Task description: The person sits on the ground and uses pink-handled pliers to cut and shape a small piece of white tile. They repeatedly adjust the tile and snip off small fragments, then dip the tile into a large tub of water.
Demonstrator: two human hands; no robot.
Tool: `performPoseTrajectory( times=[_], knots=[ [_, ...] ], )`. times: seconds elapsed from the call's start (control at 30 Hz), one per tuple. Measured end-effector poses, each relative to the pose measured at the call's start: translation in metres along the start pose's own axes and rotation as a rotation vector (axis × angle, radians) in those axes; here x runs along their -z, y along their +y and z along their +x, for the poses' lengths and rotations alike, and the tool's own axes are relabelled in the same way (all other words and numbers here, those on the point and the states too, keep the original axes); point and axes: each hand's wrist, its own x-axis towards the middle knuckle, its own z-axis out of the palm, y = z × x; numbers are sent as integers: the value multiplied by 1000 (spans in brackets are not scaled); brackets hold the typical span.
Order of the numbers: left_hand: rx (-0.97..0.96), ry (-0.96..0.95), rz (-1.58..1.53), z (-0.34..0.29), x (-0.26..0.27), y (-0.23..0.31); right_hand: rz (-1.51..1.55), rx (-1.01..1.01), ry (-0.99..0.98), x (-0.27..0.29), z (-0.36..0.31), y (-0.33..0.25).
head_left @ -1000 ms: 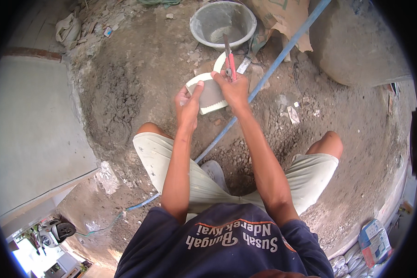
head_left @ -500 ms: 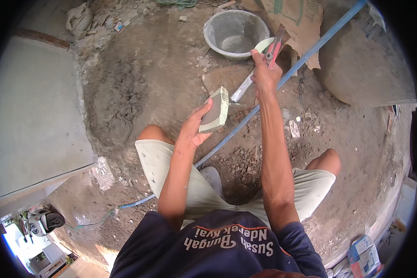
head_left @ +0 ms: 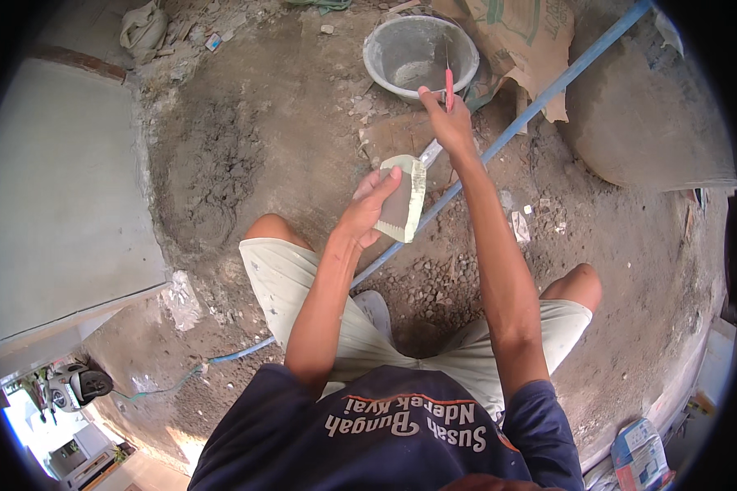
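Observation:
My left hand (head_left: 369, 206) is closed around a pale green block (head_left: 399, 202) with a grey face and a rough-cut pale edge; it looks like foam, but I cannot be sure. My thumb lies on the grey face. Ahead and to the right, my right hand (head_left: 453, 124) grips a red-handled utility knife (head_left: 449, 88), its thin blade pointing away over a grey round basin (head_left: 422, 94). The hand is at the basin's near rim, apart from the block. A whitish tube (head_left: 431, 152) shows partly behind the block.
A long blue pipe (head_left: 549, 92) runs diagonally under my right arm across the dirt floor. Torn brown paper (head_left: 540, 49) lies beside the basin. Gravel (head_left: 434, 286) is between my legs, and a smooth grey slab (head_left: 65, 196) stands at left.
The knife has turned from a broad view to edge-on, and my right hand moved slightly left. A pale green strip beside it is no longer visible there. My left hand shifted right with the block.

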Motion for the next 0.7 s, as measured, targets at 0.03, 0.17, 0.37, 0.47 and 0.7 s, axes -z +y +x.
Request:
performPoseTrajectory(
  times=[0.03,0.17,0.37,0.47,0.7],
  knots=[
    [-8,55,-116,-1,6,4,-4,-12,-30,4,-11,-5],
    [18,-129,-375,0,15,4,-7,110,-32,34,-60,24],
    [-126,128,-276,10,10,10,-247,97,-210,29,-88,62],
    [-277,256,-305,18,7,7,-199,107,-282,-2,-71,82],
    [-363,373,-378,22,10,-1,112,172,-73,-30,-90,74]
  ],
)
